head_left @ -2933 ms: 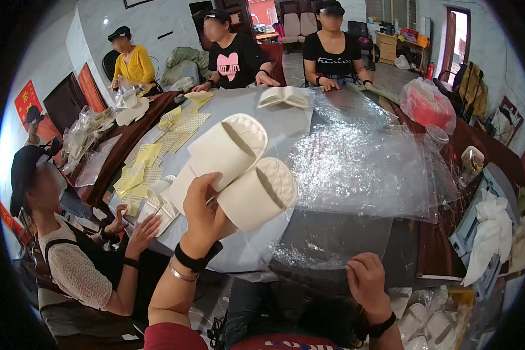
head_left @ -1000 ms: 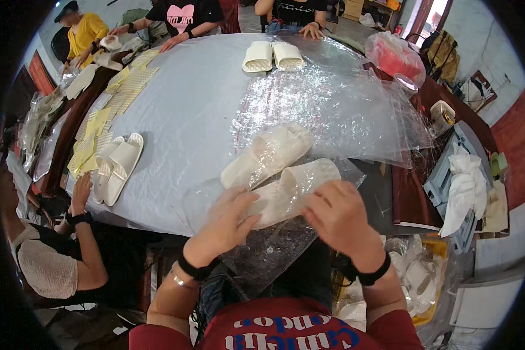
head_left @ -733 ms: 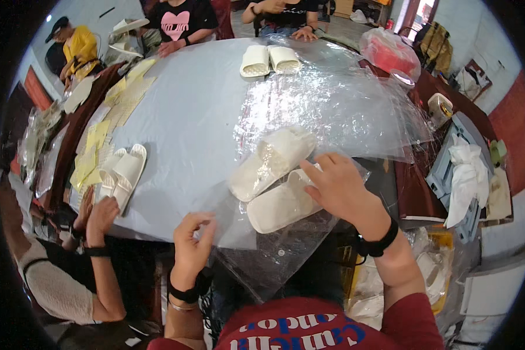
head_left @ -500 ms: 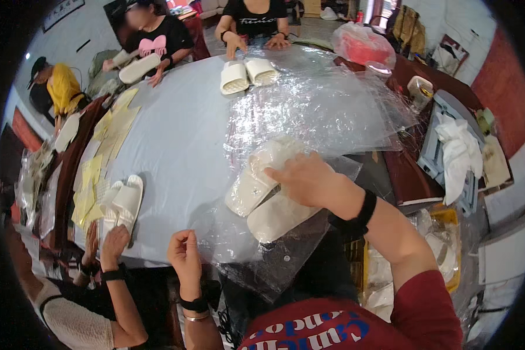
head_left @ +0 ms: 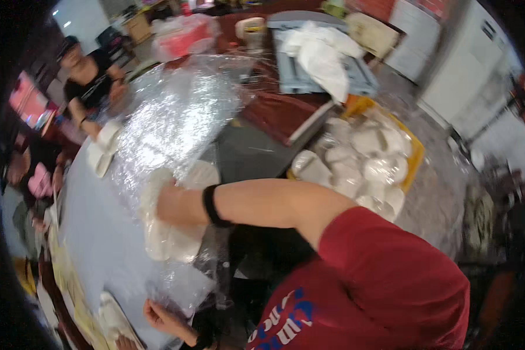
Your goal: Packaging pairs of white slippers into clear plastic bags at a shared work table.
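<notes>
- Right hand [head_left: 178, 205] is down on the pair of white slippers [head_left: 168, 233], palm over them. It presses or grips them through the clear plastic bag [head_left: 181, 274]; motion blur keeps me from telling if the fingers are closed.
- Left hand [head_left: 160, 318] is at the near edge of the surface [head_left: 93, 245], fingers pinched on the bag's open end.
- Slippers lie near the near edge of the pale surface, soles stacked side by side, mostly inside the plastic from what I can see. The upper toe end [head_left: 201, 174] looks partly out or only loosely covered; I can't tell for certain.
- Big loose sheet of clear film [head_left: 175, 116] covers the middle of the surface, beyond the slippers.
- Judgement: bagging is midway. Pair is lined up and in the bag mouth; seating it fully and closing the bag look not yet done.
- Yellow crate [head_left: 414, 163] off the right edge holds a heap of bagged white slippers.
- Another pair of slippers [head_left: 102, 151] sits at the far edge, by a person in black [head_left: 90, 81].
- Grey tray with white cloth [head_left: 321, 64] lies beyond the far-right corner.
</notes>
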`<state>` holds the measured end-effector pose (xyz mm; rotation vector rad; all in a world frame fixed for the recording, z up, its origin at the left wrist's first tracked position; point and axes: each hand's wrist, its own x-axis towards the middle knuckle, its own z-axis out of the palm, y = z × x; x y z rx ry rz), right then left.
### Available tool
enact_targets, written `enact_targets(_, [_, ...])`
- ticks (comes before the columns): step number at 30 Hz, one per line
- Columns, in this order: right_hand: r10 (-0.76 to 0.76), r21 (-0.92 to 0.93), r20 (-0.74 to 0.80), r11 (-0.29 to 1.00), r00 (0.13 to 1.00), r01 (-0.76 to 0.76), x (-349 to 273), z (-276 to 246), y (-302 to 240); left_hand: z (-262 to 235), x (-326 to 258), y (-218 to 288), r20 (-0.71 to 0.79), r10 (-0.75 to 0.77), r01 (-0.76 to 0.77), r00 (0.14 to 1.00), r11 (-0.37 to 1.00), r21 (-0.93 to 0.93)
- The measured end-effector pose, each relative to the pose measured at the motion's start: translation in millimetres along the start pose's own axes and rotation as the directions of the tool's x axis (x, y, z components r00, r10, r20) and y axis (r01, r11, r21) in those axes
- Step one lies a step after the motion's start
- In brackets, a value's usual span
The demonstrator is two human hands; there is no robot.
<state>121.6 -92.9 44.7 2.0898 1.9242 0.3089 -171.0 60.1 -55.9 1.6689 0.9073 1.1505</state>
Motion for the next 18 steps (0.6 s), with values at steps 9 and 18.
enact_targets(9, [-0.008, 0.085, 0.007, 0.996, 1.000, 0.007, 14, 5, 5, -7, 14, -13, -0.059, 0.024, -0.007, 0.998, 0.965, 0.264])
enact_targets(18, [0.329, 0.406, -0.691, 0.913, 0.644, -0.031, -82, -15, 66, -7, 13, -6, -0.196, -0.024, 0.074, 0.980, 0.965, 0.252])
